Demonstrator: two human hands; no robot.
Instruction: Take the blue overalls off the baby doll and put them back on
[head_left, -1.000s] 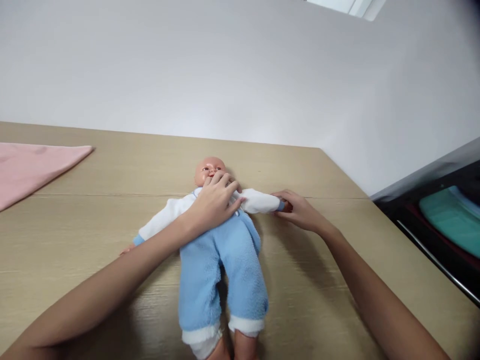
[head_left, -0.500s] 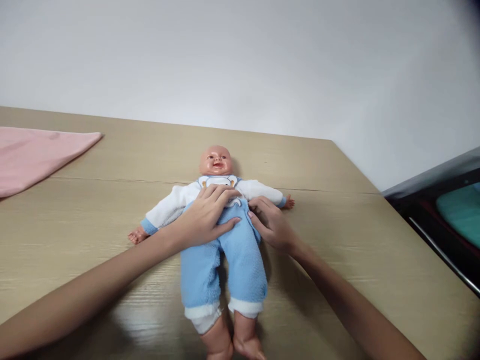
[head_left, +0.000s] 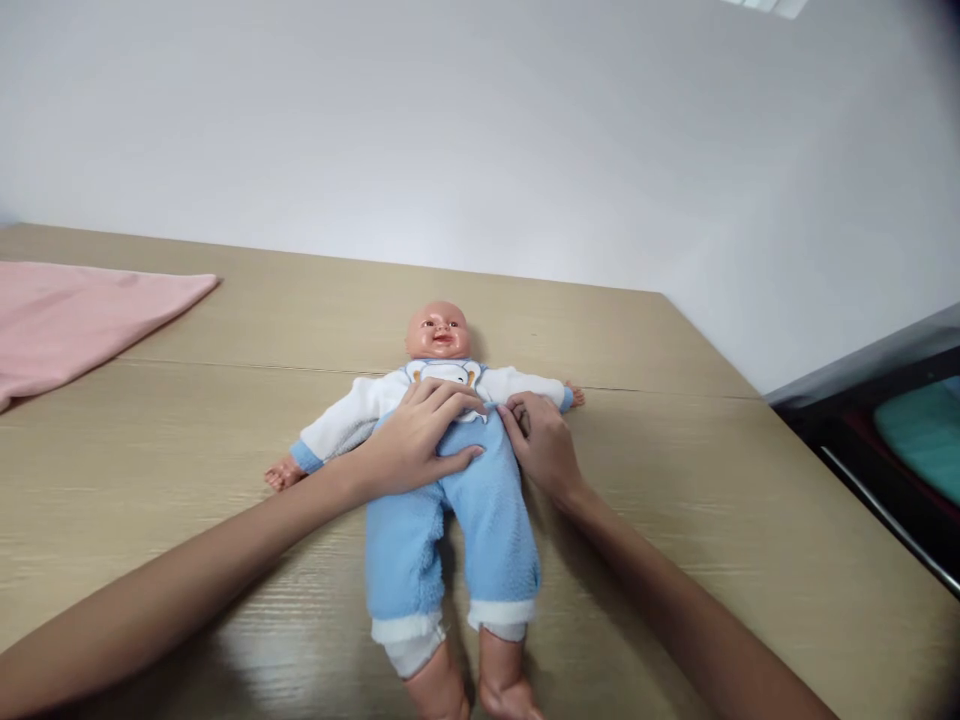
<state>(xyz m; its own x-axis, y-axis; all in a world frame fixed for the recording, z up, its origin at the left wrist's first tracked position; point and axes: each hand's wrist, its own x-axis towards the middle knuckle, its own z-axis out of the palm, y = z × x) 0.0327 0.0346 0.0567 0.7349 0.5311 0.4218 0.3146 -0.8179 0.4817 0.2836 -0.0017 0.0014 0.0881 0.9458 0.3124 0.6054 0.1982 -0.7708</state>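
Note:
A baby doll (head_left: 439, 331) lies on its back, arms spread, its head away from me. It wears an outfit with white sleeves and blue trousers (head_left: 491, 520); a bear's face shows on the chest. My left hand (head_left: 424, 435) rests flat across the doll's belly, thumb apart from the fingers. At the right side of the waist, my right hand (head_left: 541, 435) has thumb and forefinger pinched together at the edge of the blue cloth.
The doll lies on a light wooden table (head_left: 675, 470) with a seam across it. A pink cloth (head_left: 82, 320) lies at the far left. Beyond the table's right edge stands a dark-framed object with a teal part (head_left: 919, 430). A pale wall rises behind.
My right hand has drawn its thumb and forefinger together at the waist cloth and turned slightly upward. The left hand stays on the belly. The view has shifted a little.

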